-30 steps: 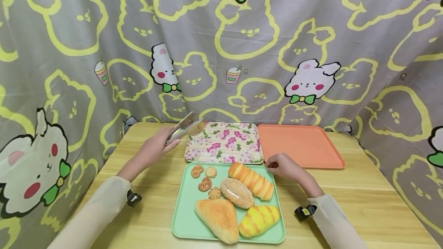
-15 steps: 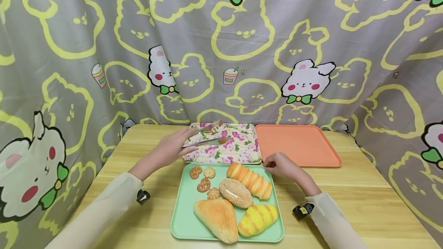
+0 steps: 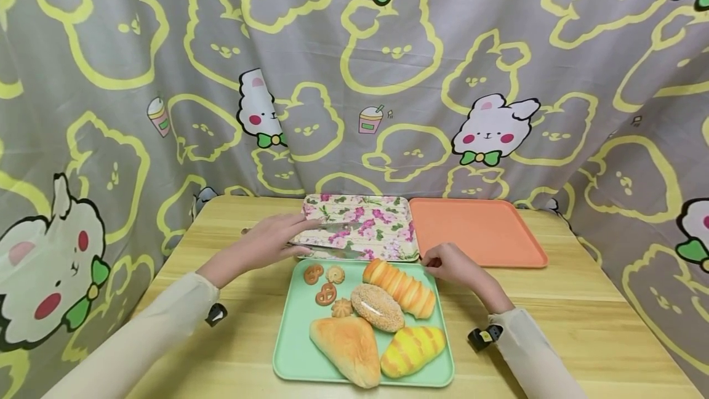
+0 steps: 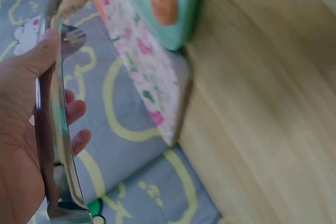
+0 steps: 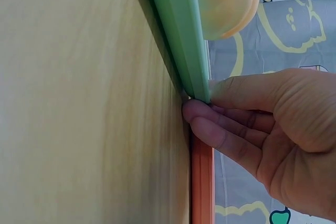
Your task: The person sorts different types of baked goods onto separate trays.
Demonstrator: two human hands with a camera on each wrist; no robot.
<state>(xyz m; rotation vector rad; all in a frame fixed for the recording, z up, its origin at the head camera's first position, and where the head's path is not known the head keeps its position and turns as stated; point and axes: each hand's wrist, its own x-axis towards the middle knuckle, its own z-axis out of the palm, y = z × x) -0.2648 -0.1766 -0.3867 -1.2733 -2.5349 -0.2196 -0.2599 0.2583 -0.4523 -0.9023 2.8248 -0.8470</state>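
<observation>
Metal tongs (image 4: pixel 47 145) are held by my left hand (image 3: pixel 268 242), between its thumb and fingers in the left wrist view. Their parted tips hang over the floral tray (image 3: pixel 396 242) in the head view. My right hand (image 3: pixel 455 268) pinches the far right corner of the green tray (image 3: pixel 293 353); the right wrist view shows the thumb (image 5: pixel 247 92) on top of the rim. On that tray lie a ridged roll (image 3: pixel 400 288), a crumb-coated bun (image 3: pixel 378 308), a yellow striped bun (image 3: pixel 413 351), a triangular bread (image 3: pixel 349 348), pretzels (image 3: pixel 325 294) and round cookies (image 3: pixel 335 274).
An orange tray (image 3: pixel 476 233) lies to the right of the floral one, both behind the green tray. All stand on a wooden table (image 3: pixel 576 325). A patterned curtain (image 3: pixel 332 159) hangs at the back and sides.
My left hand with the tongs has moved from left of the floral tray to over it, and the tips have come lower. The right hand stays on the green tray's corner.
</observation>
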